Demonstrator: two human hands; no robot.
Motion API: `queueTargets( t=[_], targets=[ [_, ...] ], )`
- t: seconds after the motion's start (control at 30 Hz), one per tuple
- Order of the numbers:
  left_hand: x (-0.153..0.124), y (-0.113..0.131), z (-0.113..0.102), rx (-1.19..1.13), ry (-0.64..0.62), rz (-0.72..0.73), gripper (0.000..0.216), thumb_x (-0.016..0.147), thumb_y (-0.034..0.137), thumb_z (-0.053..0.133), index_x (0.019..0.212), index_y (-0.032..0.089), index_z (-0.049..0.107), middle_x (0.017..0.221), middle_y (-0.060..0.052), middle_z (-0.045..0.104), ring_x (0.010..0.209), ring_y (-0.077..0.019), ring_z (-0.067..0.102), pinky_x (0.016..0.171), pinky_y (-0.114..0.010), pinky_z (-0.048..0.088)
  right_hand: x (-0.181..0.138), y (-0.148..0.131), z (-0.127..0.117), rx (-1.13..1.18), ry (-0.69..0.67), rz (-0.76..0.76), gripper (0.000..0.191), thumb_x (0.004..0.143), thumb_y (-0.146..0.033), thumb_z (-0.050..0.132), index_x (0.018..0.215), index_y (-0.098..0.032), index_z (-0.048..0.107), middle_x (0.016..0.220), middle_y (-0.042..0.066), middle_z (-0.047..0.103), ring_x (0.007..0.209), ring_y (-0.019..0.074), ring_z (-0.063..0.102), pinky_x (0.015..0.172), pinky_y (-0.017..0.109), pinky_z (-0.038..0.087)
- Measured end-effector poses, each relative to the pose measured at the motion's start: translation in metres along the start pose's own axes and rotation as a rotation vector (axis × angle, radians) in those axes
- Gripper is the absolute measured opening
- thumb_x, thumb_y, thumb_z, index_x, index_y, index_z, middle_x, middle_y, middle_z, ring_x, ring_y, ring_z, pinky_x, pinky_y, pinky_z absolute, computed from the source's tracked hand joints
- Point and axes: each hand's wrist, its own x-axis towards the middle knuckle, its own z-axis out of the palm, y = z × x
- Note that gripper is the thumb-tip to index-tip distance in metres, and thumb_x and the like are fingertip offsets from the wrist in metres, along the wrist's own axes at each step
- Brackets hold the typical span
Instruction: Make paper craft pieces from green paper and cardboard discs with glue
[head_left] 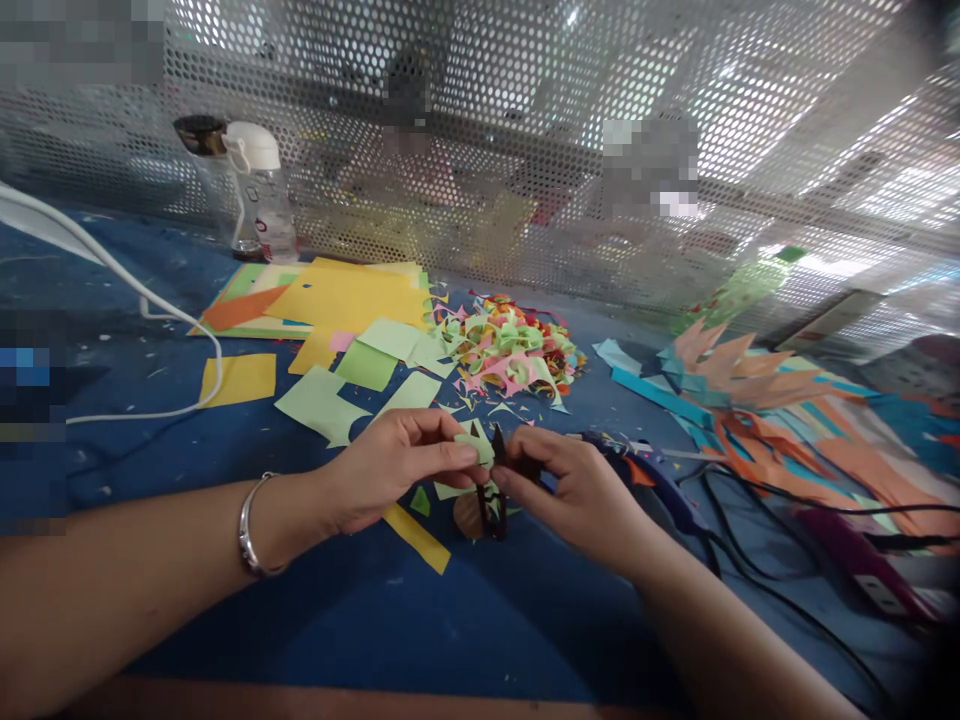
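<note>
My left hand [409, 455], with a silver bangle at the wrist, pinches a small piece of light green paper [474, 450] between thumb and fingers. Close beside it my right hand [559, 480] is closed at a narrow dark tool with a pointed tip [498, 442]; its exact kind is partly hidden by the fingers. Below the fingertips are more dark strips and a round brown thing [469, 517]. A yellow paper strip [418, 538] and a small green paper scrap [421, 502] lie under my left hand on the blue tabletop [360, 630].
Coloured paper sheets [352, 290] and a heap of paper clippings [517, 345] lie ahead. Two bottles [274, 210] stand against a perforated metal screen [480, 180]. At right are orange paper cut-outs [750, 375], black cables [750, 560] and a purple power strip [855, 565]. A white cable [161, 305] curves at left.
</note>
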Motion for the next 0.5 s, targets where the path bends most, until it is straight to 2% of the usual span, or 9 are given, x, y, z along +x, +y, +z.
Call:
queueTargets(
  t=[0.13, 0.33, 0.5],
  targets=[
    [-0.001, 0.002, 0.000, -0.016, 0.000, 0.046, 0.017, 0.078, 0.026, 0.077, 0.075, 0.014, 0.066, 0.076, -0.002, 0.074, 0.075, -0.0101, 0.069, 0.076, -0.022, 0.052, -0.001, -0.003, 0.002, 0.127, 0.006, 0.054, 0.029, 0.095, -0.036, 0.055, 0.072, -0.020, 0.049, 0.070, -0.002, 0.047, 0.065, 0.0119, 0.044, 0.061, 0.026, 0.037],
    [-0.003, 0.004, 0.003, -0.067, 0.026, 0.101, 0.017, 0.077, 0.023, 0.078, 0.072, 0.014, 0.065, 0.071, 0.002, 0.070, 0.070, -0.0080, 0.065, 0.073, -0.021, 0.052, 0.001, -0.005, 0.008, 0.585, -0.115, 0.155, 0.033, 0.093, -0.052, 0.055, 0.087, -0.020, 0.051, 0.073, -0.002, 0.055, 0.063, 0.0119, 0.053, 0.060, 0.026, 0.047],
    [-0.004, 0.003, 0.003, -0.074, 0.033, 0.091, 0.020, 0.076, 0.025, 0.079, 0.072, 0.014, 0.063, 0.072, 0.002, 0.070, 0.072, -0.0086, 0.066, 0.077, -0.023, 0.052, 0.000, -0.004, 0.017, 0.768, -0.143, 0.269, 0.040, 0.094, -0.059, 0.049, 0.088, -0.020, 0.049, 0.072, -0.002, 0.053, 0.054, 0.0093, 0.051, 0.047, 0.022, 0.040]
  ],
)
